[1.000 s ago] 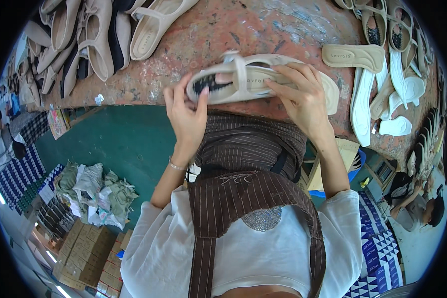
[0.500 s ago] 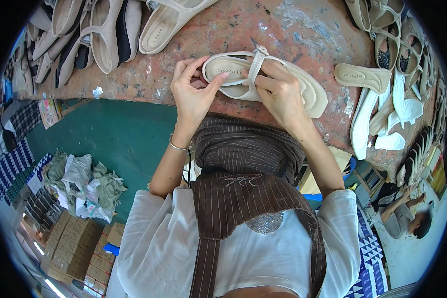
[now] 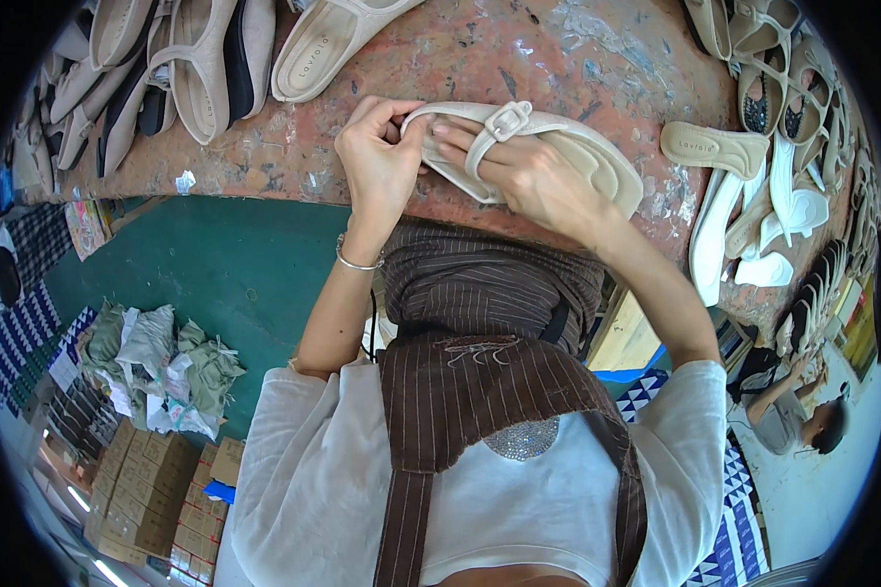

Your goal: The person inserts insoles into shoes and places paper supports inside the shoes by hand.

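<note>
One beige shoe (image 3: 550, 123): left hand (image 3: 374, 155) pinches its nine-o'clock end; right hand (image 3: 540, 182), half-curled under the strap (image 3: 479, 153), grip unclear; uneven pressure might crease the insole (image 3: 582, 161).

Shoe workshop, stained workbench (image 3: 460, 59), many beige shoes (image 3: 204, 93)

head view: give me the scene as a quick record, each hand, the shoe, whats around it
left hand: pinching the heel edge of the shoe
right hand: fingers inside the shoe, passing under its strap
shoe: beige, buckled strap, toe to the right
surface: worn reddish table
table left: beige shoes
table right: loose insole, white soles
</note>
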Demonstrator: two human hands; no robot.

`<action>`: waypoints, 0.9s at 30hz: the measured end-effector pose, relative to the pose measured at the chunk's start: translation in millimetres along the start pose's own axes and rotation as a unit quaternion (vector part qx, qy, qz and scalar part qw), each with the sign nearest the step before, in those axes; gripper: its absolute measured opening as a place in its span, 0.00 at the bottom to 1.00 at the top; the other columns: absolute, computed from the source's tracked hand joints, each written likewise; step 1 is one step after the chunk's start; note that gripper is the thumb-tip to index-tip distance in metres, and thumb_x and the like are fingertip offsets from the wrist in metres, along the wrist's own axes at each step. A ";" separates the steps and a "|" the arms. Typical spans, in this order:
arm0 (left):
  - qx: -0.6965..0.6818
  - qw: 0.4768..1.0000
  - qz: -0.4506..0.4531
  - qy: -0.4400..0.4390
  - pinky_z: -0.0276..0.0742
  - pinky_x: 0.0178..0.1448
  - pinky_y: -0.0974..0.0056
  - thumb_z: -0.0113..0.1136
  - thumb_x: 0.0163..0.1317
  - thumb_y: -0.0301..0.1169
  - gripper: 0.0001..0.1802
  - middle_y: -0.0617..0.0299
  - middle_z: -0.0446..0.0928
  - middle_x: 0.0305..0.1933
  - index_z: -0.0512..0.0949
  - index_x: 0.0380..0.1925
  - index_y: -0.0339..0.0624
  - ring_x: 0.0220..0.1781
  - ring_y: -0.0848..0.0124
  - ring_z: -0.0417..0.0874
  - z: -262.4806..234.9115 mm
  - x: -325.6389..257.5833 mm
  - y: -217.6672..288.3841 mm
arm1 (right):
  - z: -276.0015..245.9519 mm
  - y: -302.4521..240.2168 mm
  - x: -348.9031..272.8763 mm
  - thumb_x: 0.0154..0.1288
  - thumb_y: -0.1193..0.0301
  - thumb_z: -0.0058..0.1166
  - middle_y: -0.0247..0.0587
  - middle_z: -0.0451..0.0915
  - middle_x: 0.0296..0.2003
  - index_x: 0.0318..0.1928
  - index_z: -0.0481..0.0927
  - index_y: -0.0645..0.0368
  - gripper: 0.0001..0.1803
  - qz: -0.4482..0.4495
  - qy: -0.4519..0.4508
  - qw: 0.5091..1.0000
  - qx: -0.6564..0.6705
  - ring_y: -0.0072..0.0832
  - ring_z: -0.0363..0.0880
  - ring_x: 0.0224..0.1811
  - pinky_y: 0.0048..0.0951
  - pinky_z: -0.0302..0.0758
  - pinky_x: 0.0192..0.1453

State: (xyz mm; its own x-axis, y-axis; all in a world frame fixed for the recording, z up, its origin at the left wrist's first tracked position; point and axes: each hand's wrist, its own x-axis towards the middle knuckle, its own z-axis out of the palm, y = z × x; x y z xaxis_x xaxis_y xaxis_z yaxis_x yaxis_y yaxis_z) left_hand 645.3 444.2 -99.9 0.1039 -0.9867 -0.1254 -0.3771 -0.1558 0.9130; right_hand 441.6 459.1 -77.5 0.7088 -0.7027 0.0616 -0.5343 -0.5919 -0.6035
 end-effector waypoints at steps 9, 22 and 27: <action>-0.038 0.999 0.011 -0.008 0.74 0.16 0.69 0.65 0.56 0.20 0.03 0.60 0.77 0.27 0.83 0.30 0.30 0.18 0.77 0.75 -0.7 3.3 5.7 | -9.8 -33.0 -24.9 0.49 0.76 0.53 0.49 0.84 0.49 0.48 0.84 0.64 0.22 0.124 0.068 0.972 -0.189 0.33 0.81 0.57 0.35 0.63 0.74; 0.225 0.952 0.189 -0.088 0.74 0.32 0.52 0.67 0.58 0.37 0.12 0.58 0.76 0.30 0.74 0.28 0.45 0.30 0.56 0.80 27.1 -106.9 47.3 | -86.6 -0.7 -24.9 0.59 0.67 0.66 0.60 0.80 0.51 0.73 0.55 0.64 0.46 0.428 0.346 0.831 0.080 0.44 0.81 0.55 0.33 0.76 0.57; 0.257 0.880 0.346 -0.199 0.60 0.72 0.39 0.68 0.53 0.35 0.29 0.49 0.72 0.60 0.75 0.55 0.34 0.68 0.51 0.67 48.4 -127.5 55.2 | -61.8 -52.9 -52.5 0.51 0.80 0.61 0.54 0.78 0.50 0.40 0.81 0.60 0.13 0.254 0.316 0.914 -0.009 0.53 0.80 0.50 0.42 0.79 0.52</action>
State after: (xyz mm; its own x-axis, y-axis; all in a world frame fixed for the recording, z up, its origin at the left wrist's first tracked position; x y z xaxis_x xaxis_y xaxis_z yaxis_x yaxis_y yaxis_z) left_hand 566.7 559.1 -52.3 -0.6054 -0.7771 0.1721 -0.6012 0.5881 0.5410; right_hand 404.2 502.8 0.3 -0.0381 -0.9731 0.2271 -0.7319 -0.1275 -0.6694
